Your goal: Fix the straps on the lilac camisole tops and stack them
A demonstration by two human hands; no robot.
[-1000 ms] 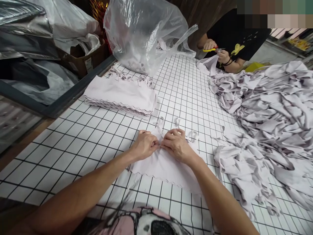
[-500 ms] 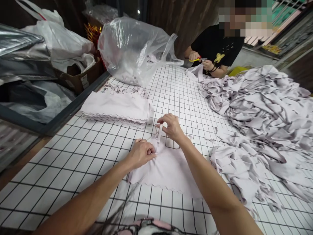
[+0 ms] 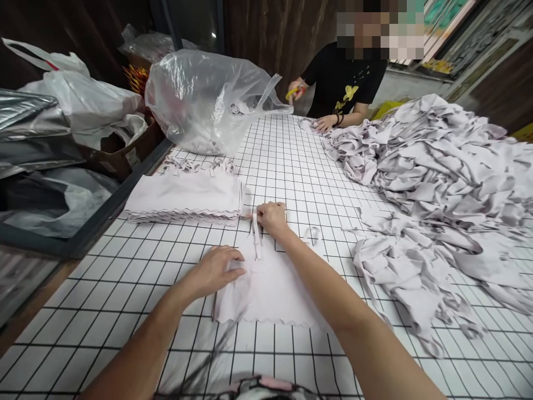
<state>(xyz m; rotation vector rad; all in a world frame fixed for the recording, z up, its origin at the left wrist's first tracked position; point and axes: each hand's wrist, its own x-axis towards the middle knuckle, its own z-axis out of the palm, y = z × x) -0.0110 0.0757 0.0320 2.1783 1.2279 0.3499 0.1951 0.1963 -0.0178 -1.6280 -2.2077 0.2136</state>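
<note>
A pale pink camisole (image 3: pixel 275 291) with thin straps and a wavy hem lies flat on the table in front of me. My right hand (image 3: pixel 272 218) is closed on one thin strap (image 3: pixel 257 236) near the garment's top, drawing it out away from me. At the garment's left side, my left hand (image 3: pixel 219 269) is open, thumb and fingers apart, its fingertips by the cloth edge. A second strap (image 3: pixel 312 236) curls loosely on the table to the right of my right wrist.
A neat stack of matching camisoles (image 3: pixel 183 194) lies at left. Behind it sits a clear plastic bag (image 3: pixel 208 94). A large heap of pale fabric (image 3: pixel 449 161) covers the right side. Across the gridded table (image 3: pixel 137 311), a co-worker (image 3: pixel 341 83) holds yellow-handled scissors (image 3: pixel 295 91).
My left hand has let go of the cloth by the strap and moved left, its fingers opening. My right hand has lowered with the strap. The co-worker's hands have moved apart.
</note>
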